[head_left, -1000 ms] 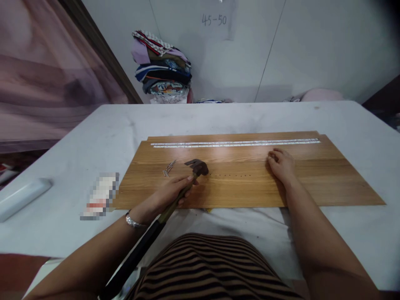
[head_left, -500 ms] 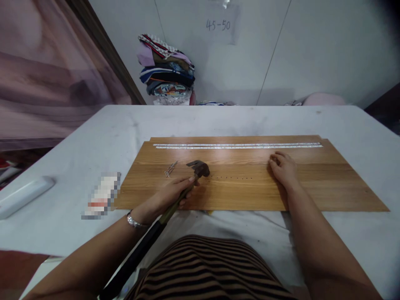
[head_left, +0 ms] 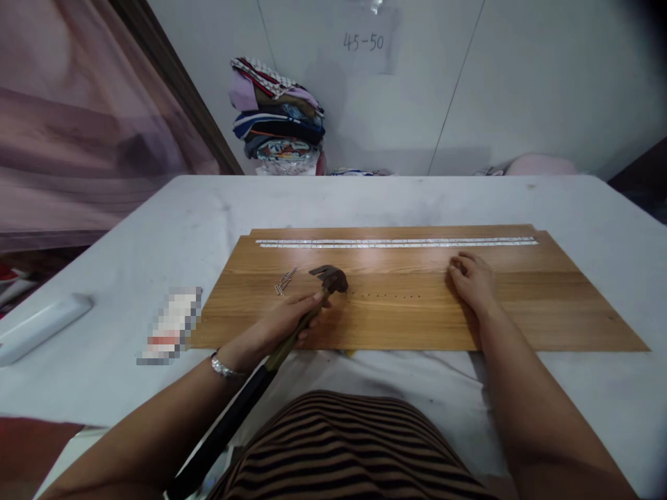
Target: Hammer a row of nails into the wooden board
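My left hand (head_left: 294,314) is closed around the upper handle of a claw hammer (head_left: 334,279), just below its head. The hammer's long handle slants back toward my body, with a black grip at the lower end. Its head is over a wooden board (head_left: 531,298), at the left end of a row of small dark dots (head_left: 385,296). Several nails (head_left: 284,282) lie loose on the board to the left of the hammer head. On the right part of the board rests my right hand (head_left: 473,283), its fingers curled in; whether anything is inside them is hidden.
Two white measuring strips (head_left: 396,243) run along the board's far side. Left of the board are a blurred-out flat object (head_left: 171,323) and a white rounded object (head_left: 44,326) on the white-covered table (head_left: 417,198). Folded cloth (head_left: 278,118) is stacked behind the table.
The hammer head has shifted very slightly left and away from me with my left hand. My right hand, the nails and the board stay where they were.
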Demonstrator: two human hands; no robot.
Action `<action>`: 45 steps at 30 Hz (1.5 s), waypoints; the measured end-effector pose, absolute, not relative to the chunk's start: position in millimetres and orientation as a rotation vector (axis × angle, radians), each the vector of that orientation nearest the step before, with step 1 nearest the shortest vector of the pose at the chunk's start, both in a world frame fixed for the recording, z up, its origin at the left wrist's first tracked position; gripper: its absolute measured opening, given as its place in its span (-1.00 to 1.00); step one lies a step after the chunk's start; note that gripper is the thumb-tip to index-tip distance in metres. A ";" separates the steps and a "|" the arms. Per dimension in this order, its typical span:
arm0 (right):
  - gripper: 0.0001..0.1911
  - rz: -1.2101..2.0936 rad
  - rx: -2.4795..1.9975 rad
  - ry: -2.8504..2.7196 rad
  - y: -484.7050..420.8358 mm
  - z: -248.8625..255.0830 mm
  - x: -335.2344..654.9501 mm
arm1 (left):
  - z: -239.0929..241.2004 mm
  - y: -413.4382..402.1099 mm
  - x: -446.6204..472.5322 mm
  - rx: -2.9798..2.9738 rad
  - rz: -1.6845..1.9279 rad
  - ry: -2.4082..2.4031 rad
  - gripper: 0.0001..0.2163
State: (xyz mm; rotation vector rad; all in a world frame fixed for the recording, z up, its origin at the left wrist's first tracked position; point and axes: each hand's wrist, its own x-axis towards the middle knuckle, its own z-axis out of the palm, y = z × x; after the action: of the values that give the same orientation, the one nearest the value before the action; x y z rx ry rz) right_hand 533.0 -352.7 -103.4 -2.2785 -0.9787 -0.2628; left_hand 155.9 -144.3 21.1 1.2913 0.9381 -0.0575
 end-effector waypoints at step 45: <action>-0.71 -0.266 -2.291 -0.976 -352.5 -101.4 532.9 | 12.8 -144.9 153.4 1.283 -0.061 0.898 -0.58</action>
State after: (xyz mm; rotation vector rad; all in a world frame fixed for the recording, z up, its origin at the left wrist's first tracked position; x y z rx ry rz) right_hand 532.9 -352.5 -101.4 -2.2910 -0.9755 -0.2656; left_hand 153.4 -144.9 12.8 1.2829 0.8976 -0.0615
